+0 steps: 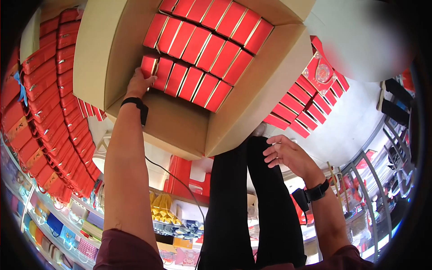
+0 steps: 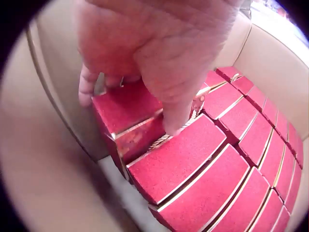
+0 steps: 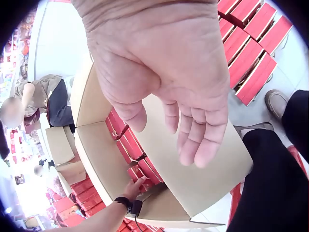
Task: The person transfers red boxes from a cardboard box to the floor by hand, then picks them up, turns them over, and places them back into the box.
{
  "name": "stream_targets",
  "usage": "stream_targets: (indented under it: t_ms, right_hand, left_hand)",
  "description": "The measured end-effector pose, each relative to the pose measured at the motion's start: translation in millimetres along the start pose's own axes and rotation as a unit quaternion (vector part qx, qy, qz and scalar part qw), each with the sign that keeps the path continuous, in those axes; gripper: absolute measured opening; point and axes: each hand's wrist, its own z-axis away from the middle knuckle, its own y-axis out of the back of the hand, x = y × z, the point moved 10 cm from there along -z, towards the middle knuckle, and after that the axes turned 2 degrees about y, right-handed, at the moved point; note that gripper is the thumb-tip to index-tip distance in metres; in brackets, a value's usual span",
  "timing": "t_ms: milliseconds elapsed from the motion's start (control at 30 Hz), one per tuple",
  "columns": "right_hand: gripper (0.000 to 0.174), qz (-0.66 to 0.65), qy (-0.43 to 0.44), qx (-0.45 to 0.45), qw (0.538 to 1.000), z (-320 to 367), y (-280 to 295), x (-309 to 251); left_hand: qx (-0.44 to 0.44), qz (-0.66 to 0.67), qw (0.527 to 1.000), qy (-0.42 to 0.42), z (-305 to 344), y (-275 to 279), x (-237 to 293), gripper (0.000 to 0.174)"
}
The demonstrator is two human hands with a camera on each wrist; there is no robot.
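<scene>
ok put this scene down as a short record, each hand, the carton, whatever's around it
left grip: pinches a red box at the left end of the nearest row
right grip: open, empty, outside the carton
carton: open, bare strip along its near side
contents: rows of red boxes
right of carton: more red boxes
left of carton: rows of red bags
</scene>
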Motion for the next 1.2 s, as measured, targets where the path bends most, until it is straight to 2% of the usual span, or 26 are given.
stream_targets:
  t_ms: [100, 300, 367, 433, 533, 600, 667, 700, 733, 767, 833, 900, 967, 1000, 1033, 1067, 1133, 1167, 1200]
  right_hand:
    - [0.033, -0.012, -0.005, -0.001, 1.0, -4, 0, 5]
    - [0.033, -0.024, 0.003, -0.006, 1.0, -22, 11, 24]
    - [0.035, -0.024, 0.008, 0.012, 1.0, -24, 20, 28]
    - [0.035, -0.021, 0.011, 0.044, 0.999, -23, 42, 37]
    - [0.038, -0.029, 0.015, 0.084, 0.996, -23, 80, 55]
    - [0.036, -0.039, 0.014, 0.115, 0.993, -22, 109, 73]
    - [0.035, -0.04, 0.008, 0.159, 0.986, -18, 140, 93]
    - [0.035, -0.046, 0.004, 0.176, 0.983, -18, 156, 108]
    - [0.036, -0.052, -0.001, 0.192, 0.98, -18, 170, 121]
    - [0.036, -0.056, -0.001, 0.209, 0.976, -15, 181, 131]
    - [0.036, -0.076, -0.004, 0.213, 0.974, -12, 192, 147]
    - [0.036, -0.1, -0.001, 0.209, 0.973, -12, 199, 164]
    - [0.036, -0.123, 0.012, 0.203, 0.971, -11, 204, 178]
    - [0.036, -0.135, 0.017, 0.199, 0.97, -10, 206, 183]
    - [0.036, -0.146, 0.021, 0.194, 0.97, -8, 205, 186]
    - [0.036, -0.156, 0.026, 0.188, 0.969, -8, 204, 188]
    - [0.034, -0.176, 0.035, 0.183, 0.966, -5, 206, 192]
    - [0.033, -0.184, 0.04, 0.182, 0.965, -5, 207, 198]
    - [0.033, -0.192, 0.046, 0.18, 0.964, -4, 208, 204]
  left_hand:
    - [-0.081, 0.035, 0.996, 0.0, -11, -30, -8, 0.098]
    - [-0.046, 0.129, 0.989, -0.065, -37, -40, -31, 0.089]
    - [-0.087, 0.182, 0.979, -0.007, -43, -46, -35, 0.088]
    - [0.057, -0.008, 0.997, -0.054, -47, -27, -36, 0.078]
    - [0.204, -0.008, 0.964, -0.17, 38, 43, 64, 0.06]
    - [0.209, 0.171, 0.938, -0.217, 127, 91, 154, 0.042]
    - [0.143, 0.253, 0.924, -0.25, 217, 100, 234, 0.034]
    - [0.108, 0.245, 0.92, -0.286, 260, 90, 269, 0.027]
    - [0.07, 0.235, 0.909, -0.335, 296, 65, 300, 0.023]
    - [-0.071, 0.395, 0.869, -0.289, 319, 22, 317, 0.023]
    - [-0.14, 0.286, 0.886, -0.338, 358, -77, 361, 0.034]
    - [-0.209, 0.312, 0.898, -0.229, 355, -196, 358, 0.043]
    - [-0.253, 0.254, 0.927, -0.107, 328, -264, 360, 0.045]
    - [-0.136, 0.315, 0.929, -0.135, 310, -269, 364, 0.046]
    - [-0.14, 0.255, 0.952, -0.095, 287, -304, 353, 0.053]
    - [-0.1, 0.21, 0.973, 0.007, 270, -321, 336, 0.057]
    - [-0.095, 0.225, 0.967, 0.072, 236, -370, 313, 0.069]
    - [-0.124, 0.143, 0.982, 0.005, 230, -398, 309, 0.075]
    - [-0.125, 0.261, 0.951, 0.105, 223, -386, 308, 0.074]
